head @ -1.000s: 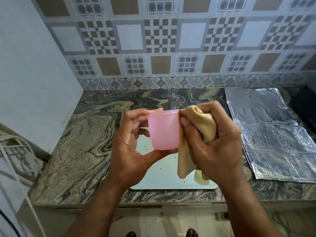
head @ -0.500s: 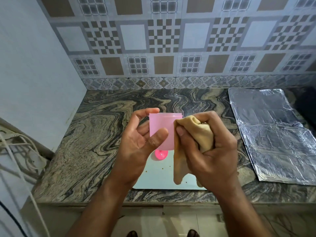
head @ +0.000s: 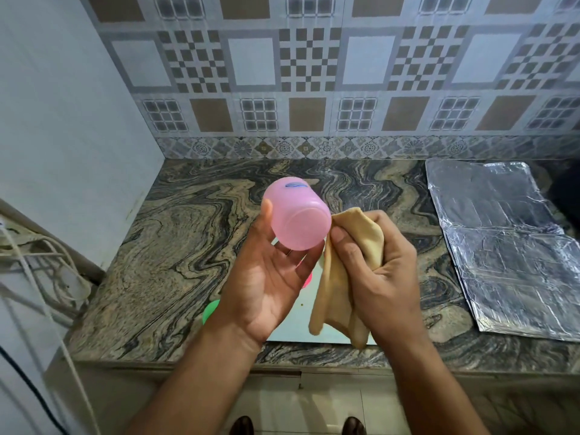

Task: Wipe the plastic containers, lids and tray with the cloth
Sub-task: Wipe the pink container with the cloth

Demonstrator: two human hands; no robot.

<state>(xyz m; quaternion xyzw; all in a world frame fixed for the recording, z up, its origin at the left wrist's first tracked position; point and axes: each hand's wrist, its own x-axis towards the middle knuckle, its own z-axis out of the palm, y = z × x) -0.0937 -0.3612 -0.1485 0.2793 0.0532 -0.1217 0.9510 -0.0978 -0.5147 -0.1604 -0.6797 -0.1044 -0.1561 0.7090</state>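
Observation:
My left hand [head: 266, 284] holds a pink plastic container [head: 296, 213] above the counter, tilted so its round base faces me, thumb on its left side and fingertips under it. My right hand [head: 379, 274] grips a bunched tan cloth [head: 348, 277] just right of the container, and the cloth's upper edge touches the container's side. Below the hands lies a pale tray [head: 301, 334], mostly hidden. A pink lid [head: 308, 280] and a green lid [head: 210, 310] peek out from behind my left hand.
The marble counter [head: 175, 262] runs back to a tiled wall. Crinkled foil sheets [head: 508, 252] cover its right side. White cables [head: 40, 268] hang at the left, beside a plain wall. The counter's front edge is just below the tray.
My left hand has turned the pink container from upright to tilted with its base toward me and lifted it higher. The cloth hand has slipped from the container's side to just right of it.

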